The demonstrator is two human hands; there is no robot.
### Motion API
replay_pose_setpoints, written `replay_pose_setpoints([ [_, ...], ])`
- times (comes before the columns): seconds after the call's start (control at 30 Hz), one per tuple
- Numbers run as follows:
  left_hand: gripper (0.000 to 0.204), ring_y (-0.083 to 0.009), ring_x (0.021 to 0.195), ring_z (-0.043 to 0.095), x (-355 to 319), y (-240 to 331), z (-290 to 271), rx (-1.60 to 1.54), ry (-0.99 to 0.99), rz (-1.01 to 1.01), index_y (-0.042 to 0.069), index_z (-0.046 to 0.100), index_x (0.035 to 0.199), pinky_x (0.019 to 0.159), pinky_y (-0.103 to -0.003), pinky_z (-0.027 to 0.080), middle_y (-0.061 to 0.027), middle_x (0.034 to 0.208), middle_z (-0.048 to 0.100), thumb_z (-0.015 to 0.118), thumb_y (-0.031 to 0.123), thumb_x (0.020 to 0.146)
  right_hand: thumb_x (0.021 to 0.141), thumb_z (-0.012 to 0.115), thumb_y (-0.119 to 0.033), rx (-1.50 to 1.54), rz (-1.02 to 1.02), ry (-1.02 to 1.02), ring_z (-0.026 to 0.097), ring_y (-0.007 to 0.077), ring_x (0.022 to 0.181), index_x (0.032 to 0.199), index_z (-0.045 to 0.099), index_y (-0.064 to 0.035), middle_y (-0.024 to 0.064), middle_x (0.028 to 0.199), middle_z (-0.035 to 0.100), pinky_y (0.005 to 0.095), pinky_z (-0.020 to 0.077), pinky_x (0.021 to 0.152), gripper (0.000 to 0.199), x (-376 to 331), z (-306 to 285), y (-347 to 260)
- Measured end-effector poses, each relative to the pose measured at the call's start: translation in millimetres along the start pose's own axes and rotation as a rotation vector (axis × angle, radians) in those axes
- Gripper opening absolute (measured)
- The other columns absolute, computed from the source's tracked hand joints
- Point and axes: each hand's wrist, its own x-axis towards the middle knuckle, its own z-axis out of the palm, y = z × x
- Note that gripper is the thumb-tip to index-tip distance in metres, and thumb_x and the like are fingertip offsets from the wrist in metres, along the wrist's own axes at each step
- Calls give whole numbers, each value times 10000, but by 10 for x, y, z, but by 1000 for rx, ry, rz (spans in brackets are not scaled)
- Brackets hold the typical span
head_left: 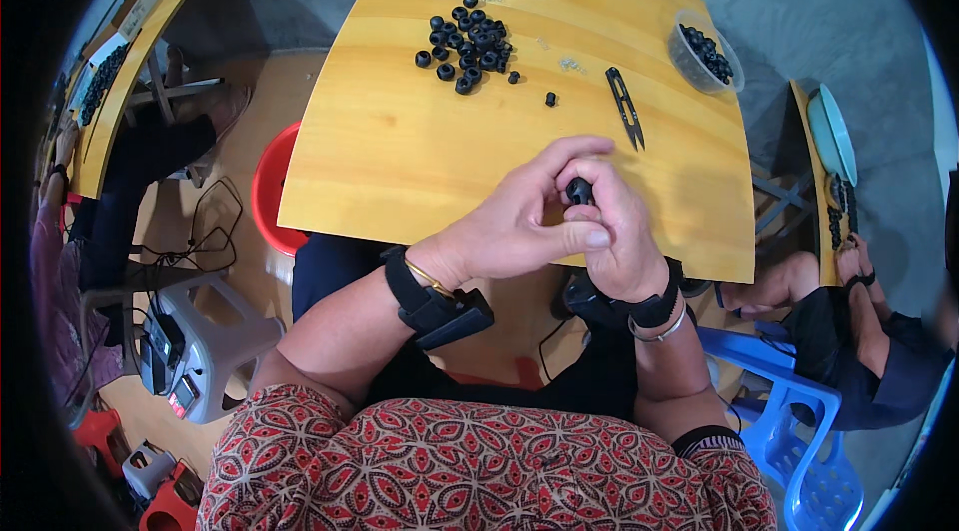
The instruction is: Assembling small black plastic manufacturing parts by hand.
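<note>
So I've got a black bead (pixel 578 191) (could be more than one, my fingers cover too much to tell), and it sits on my side of the snips (pixel 625 109), a touch to their left. My right hand (pixel 621 231) is curled round it, pinching it between thumb and finger. My left hand (pixel 519 206) is looser, a finger stretched out and the thumb laid across the right one; whether it pinches anything itself, I honestly can't tell. If I'm doing this right, the right hand does the steadying: snug, no white-knuckle squeeze, since something this round and smooth probably pops out when you crush it. I'd keep the bead's face uncovered so I can see what I'm doing, and let the left do the fiddly bit. Can't make out any thread, btw. Also worth minding the points of the snips, they face my side. The pile of black beads (pixel 470 46) is left of the snips and farther off, with a small black bead (pixel 550 99) closer in on that same side, so I'd keep my elbows quiet, because loose round stuff probably rolls.
</note>
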Motion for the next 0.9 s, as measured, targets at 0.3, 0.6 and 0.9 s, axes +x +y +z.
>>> replay_pose_setpoints([
  [0.3,250,-84,634,527,-46,-6,-122,-576,-44,-358,5,552,917,528,-192,431,-19,761,546,567,240,832,838,486,-215,-122,-248,67,452,316,933,965,442,3,187,1033,458,367,371,816,256,79,-84,80],
  [0.6,261,-40,537,402,-83,-15,-31,-788,-37,-355,21,550,839,445,-167,354,11,674,486,529,281,851,832,483,-169,-48,-223,47,469,308,905,973,441,2,184,1012,454,354,393,783,225,61,20,92],
  [0.9,249,-48,518,453,-79,-8,-67,-687,19,-338,24,538,804,440,-159,385,3,643,491,504,261,868,857,477,-225,70,-162,26,480,270,901,1032,439,-8,149,1011,455,323,397,778,281,69,62,101],
])
